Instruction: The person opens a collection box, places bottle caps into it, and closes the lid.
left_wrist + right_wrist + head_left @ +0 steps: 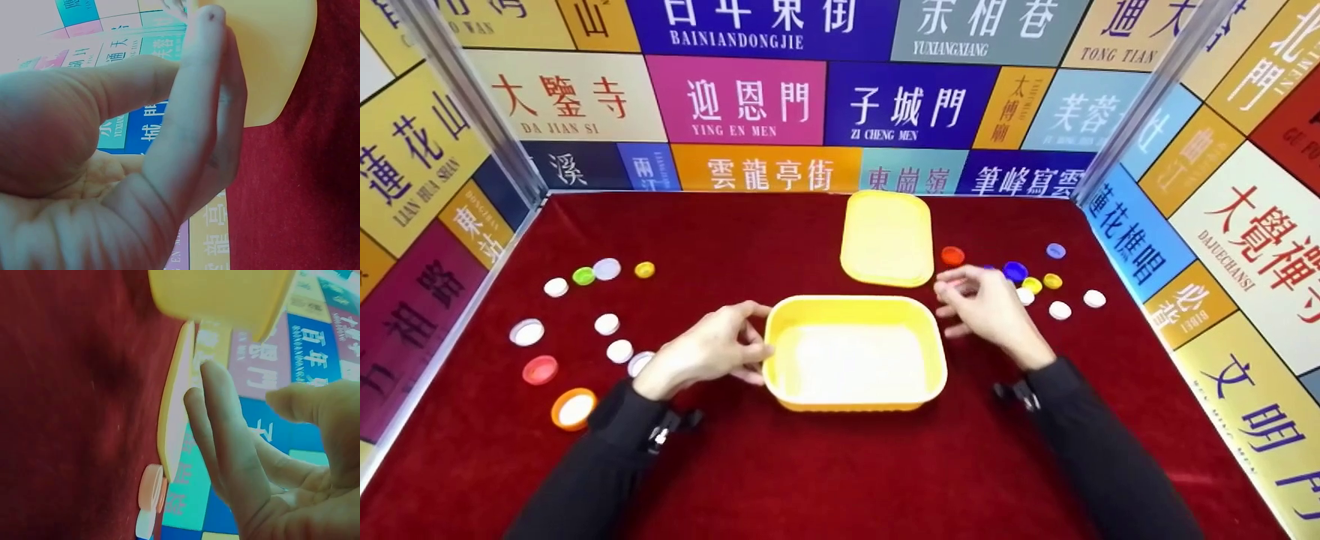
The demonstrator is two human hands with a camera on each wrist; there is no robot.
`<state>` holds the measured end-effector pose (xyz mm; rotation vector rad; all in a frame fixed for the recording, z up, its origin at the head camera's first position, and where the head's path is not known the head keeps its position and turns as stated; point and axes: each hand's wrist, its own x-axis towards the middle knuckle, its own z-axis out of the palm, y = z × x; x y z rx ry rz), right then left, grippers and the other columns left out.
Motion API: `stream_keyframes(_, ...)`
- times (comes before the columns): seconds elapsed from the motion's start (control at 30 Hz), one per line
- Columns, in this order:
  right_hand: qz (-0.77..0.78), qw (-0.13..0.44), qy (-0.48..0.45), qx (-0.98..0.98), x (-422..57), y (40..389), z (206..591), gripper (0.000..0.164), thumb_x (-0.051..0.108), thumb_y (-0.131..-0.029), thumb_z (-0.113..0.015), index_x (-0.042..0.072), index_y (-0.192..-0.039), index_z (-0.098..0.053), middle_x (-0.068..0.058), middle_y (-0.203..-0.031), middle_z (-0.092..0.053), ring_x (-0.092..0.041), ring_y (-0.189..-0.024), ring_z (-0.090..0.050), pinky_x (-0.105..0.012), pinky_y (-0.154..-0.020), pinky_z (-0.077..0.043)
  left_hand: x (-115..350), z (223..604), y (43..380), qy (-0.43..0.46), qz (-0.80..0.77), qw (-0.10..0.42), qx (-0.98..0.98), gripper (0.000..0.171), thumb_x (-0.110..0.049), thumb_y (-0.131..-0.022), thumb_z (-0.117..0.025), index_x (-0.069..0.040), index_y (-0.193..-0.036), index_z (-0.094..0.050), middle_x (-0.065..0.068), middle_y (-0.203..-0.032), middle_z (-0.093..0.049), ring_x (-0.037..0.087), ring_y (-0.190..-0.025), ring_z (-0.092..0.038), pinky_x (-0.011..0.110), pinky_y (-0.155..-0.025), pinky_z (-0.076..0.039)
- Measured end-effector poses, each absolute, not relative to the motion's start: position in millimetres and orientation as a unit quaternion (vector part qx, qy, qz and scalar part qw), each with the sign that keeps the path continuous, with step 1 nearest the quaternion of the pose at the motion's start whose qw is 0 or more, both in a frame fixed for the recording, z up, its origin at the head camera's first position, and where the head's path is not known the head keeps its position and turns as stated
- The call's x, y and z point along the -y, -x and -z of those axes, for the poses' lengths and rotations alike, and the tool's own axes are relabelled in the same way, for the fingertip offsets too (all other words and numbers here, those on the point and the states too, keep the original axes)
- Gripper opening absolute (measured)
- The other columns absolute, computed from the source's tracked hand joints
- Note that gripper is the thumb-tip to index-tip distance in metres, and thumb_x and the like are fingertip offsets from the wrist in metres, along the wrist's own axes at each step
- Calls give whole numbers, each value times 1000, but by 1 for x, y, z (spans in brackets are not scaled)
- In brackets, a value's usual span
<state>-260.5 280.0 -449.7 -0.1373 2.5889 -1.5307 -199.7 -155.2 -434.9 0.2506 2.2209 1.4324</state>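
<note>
A yellow plastic box with a pale inside stands in the middle of the red cloth, its top uncovered. At its left wall is my left hand, the fingertips touching or very close to the side. The left wrist view shows those fingers fairly straight beside the yellow wall. My right hand hovers by the box's right rim. Seen from the right wrist, its fingers are spread a little and hold nothing, with a gap to the box. Behind the box lies a yellow lid.
Several bottle caps are scattered at the left, including an orange-rimmed cap and a red cap. More lie at the right, among them a blue cap and another red cap. Printed panels enclose the cloth.
</note>
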Motion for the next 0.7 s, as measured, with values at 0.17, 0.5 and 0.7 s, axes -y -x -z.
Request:
stream_keyframes(0.17,513,132,53,-846,-280,228,448,61,33,-113,-80,3,-162,-63,-28,-146,-76,-32,-113,-86,-52,-71,-73,155,434,199,-91,-521,243,-813,65,-2,-109,-77,2,-168,-50,21,-106,-74,22,-80,-84,40,-80,-74)
stream_keyframes(0.5,560,222,82,-794,-275,201,452,66,3,-109,-76,5,-171,-52,-30,-152,-73,-36,-102,-87,-52,-73,-73,154,432,199,-92,-514,237,-819,65,-3,-109,-77,1,-168,-50,21,-107,-73,21,-78,-84,42,-81,-74)
stream_keyframes(0.7,568,210,79,-792,-272,197,453,69,-3,-106,-72,-1,-171,-50,-33,-152,-72,-36,-101,-87,-51,-72,-73,155,429,198,-103,-497,229,-831,66,-7,-110,-79,1,-169,-51,24,-109,-77,22,-77,-84,39,-78,-74)
